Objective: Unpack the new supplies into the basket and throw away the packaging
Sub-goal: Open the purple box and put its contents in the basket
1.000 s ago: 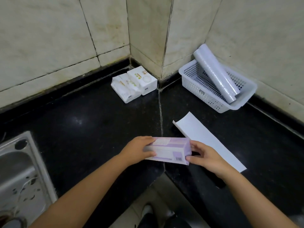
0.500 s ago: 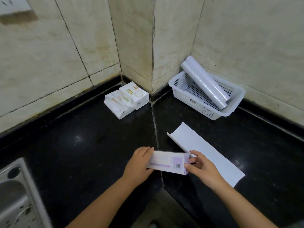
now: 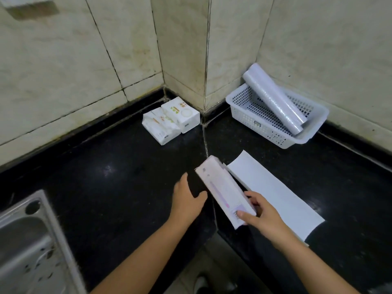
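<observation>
My right hand grips the near end of a long pale purple carton, which points away toward the corner. My left hand is off the carton, just to its left, fingers apart above the black counter. A flat white cardboard sheet lies on the counter to the right of the carton. At the back right stands a white perforated basket with a white roll leaning across it. Two white tissue packs sit in the back corner.
A steel sink is at the lower left. Tiled walls close the counter at the back and right. The black counter has an inner corner edge near my arms, with floor and a shoe below.
The carton has swung from lying crosswise to pointing away from me. My left hand has let go of it; my right hand still holds its near end.
</observation>
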### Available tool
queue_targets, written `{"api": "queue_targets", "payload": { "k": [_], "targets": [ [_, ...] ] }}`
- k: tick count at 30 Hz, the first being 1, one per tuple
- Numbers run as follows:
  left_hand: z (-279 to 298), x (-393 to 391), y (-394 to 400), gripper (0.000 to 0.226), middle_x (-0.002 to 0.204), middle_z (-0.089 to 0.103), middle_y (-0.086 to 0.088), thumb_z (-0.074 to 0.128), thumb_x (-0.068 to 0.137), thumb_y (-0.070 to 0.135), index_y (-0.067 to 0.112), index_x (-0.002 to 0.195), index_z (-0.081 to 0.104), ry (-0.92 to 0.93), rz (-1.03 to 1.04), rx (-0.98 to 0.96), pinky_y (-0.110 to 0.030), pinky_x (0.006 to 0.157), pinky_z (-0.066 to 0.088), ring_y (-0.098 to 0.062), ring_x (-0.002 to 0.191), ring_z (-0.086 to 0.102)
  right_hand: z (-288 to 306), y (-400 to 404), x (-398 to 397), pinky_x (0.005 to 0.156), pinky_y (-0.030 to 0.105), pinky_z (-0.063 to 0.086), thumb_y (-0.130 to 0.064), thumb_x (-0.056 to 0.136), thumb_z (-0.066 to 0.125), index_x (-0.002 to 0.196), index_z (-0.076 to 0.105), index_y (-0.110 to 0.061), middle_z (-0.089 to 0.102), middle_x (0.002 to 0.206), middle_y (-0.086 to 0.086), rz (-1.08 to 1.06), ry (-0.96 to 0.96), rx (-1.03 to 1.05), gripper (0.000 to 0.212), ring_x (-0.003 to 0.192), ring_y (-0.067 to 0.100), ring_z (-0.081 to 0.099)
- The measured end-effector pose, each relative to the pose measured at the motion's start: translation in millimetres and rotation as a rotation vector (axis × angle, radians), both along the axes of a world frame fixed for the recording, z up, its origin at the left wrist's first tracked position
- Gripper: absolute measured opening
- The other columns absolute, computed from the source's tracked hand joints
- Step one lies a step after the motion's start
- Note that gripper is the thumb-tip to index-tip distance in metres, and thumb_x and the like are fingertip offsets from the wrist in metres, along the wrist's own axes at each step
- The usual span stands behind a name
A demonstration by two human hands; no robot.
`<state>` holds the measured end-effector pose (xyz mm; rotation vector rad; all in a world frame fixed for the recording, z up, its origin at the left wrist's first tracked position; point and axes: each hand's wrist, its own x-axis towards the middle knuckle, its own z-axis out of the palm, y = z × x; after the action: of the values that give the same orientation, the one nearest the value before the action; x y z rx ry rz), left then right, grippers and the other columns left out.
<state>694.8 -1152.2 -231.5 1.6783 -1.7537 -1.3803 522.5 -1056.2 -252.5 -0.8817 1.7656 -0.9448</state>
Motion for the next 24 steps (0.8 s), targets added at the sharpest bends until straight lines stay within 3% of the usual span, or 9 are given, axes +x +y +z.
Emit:
{"api": "queue_targets", "payload": {
  "k": [3,5,8,11,14,16,18,22,24],
  "targets": [
    [3.9,-12.6,10.6,0.074,0.139,0.047,-0.008,0.068,0.082,0.028,0.017,0.143,0.027,0.247,0.075,0.362,-0.034,0.097,0.047,-0.017,0.113,0.053,-2.3,2.8,19.4,0.079,0.007,0.045,-0.015,0.07,0.076,0.109,0.04,-0.038,0.044,0.106,-0.023,0.082,0.151,-0.15,0.058,0.101,0.001,0.048],
    [5.1,-18.1,10.7,0.074,0.135,0.048,-0.007,0.072,0.078,0.029,0.016,0.137,0.03,0.204,0.15,0.318,-0.034,0.091,0.047,-0.02,0.114,0.052,-2.3,4.6,30.6,0.078,-0.004,0.04,-0.008,0.07,0.076,0.113,0.037,-0.039,0.037,0.111,-0.024,0.209,0.183,-0.211,0.066,0.105,-0.004,0.044],
    [4.2,-16.8,2.0,0.07,0.137,0.045,-0.005,0.072,0.077,0.021,0.016,0.135,0.032,0.078,0.155,0.158,-0.035,0.094,0.046,-0.022,0.125,0.047,-6.2,6.8,32.4,0.092,0.002,0.036,0.003,0.074,0.067,0.116,0.039,-0.035,0.037,0.121,-0.015,0.425,0.211,-0.224,0.063,0.117,0.001,0.04],
    [0.9,-5.9,-3.0,0.063,0.13,0.05,0.001,0.074,0.074,0.022,0.02,0.126,0.04,-0.043,-0.055,-0.059,-0.026,0.086,0.043,-0.016,0.12,0.048,-3.0,4.8,25.7,0.084,-0.005,0.035,0.012,0.079,0.055,0.117,0.054,-0.016,0.05,0.119,0.001,0.292,0.243,-0.228,0.047,0.109,0.01,0.048],
    [0.7,6.2,-4.4,0.051,0.116,0.057,0.003,0.075,0.07,0.025,0.022,0.114,0.048,-0.192,-0.255,-0.283,-0.023,0.077,0.041,-0.014,0.106,0.053,8.8,-4.0,12.9,0.081,0.003,0.042,0.002,0.086,0.055,0.118,0.054,-0.006,0.058,0.117,0.012,-0.008,0.134,-0.202,0.033,0.101,0.012,0.052],
    [-0.8,10.5,-2.7,0.051,0.115,0.059,0.003,0.074,0.069,0.02,0.023,0.115,0.052,-0.26,-0.378,-0.37,-0.026,0.083,0.044,-0.015,0.107,0.055,17.3,-10.6,5.5,0.074,0.004,0.047,-0.01,0.086,0.057,0.126,0.046,-0.012,0.054,0.115,0.003,-0.007,0.061,-0.162,0.041,0.101,0.012,0.053],
    [-4.0,11.3,0.6,0.054,0.117,0.06,0.004,0.073,0.069,0.02,0.025,0.119,0.052,-0.299,-0.495,-0.392,-0.031,0.093,0.043,-0.015,0.111,0.055,22.3,-15.7,2.5,0.08,0.015,0.05,-0.017,0.084,0.061,0.132,0.039,-0.016,0.052,0.116,0.0,0.098,0.047,-0.082,0.052,0.1,0.016,0.055],
    [-11.4,10.7,3.8,0.078,0.149,0.035,0.005,0.071,0.074,0.032,0.026,0.141,0.032,-0.549,-0.629,-0.267,-0.05,0.118,0.01,-0.014,0.139,0.029,19.4,-17.0,6.9,0.092,0.034,0.05,-0.024,0.079,0.067,0.13,0.043,-0.02,0.055,0.107,0.0,0.159,0.11,0.092,0.056,0.098,0.016,0.057],
    [-12.9,13.8,2.2,0.084,0.156,0.02,0.0,0.07,0.076,0.038,0.022,0.145,0.025,-0.63,-0.613,-0.223,-0.051,0.118,0.014,-0.02,0.144,0.016,15.7,-13.9,7.2,0.094,0.039,0.051,-0.024,0.079,0.066,0.126,0.047,-0.019,0.056,0.105,0.001,0.1,0.087,0.127,0.051,0.1,0.019,0.057]
  ]
}}
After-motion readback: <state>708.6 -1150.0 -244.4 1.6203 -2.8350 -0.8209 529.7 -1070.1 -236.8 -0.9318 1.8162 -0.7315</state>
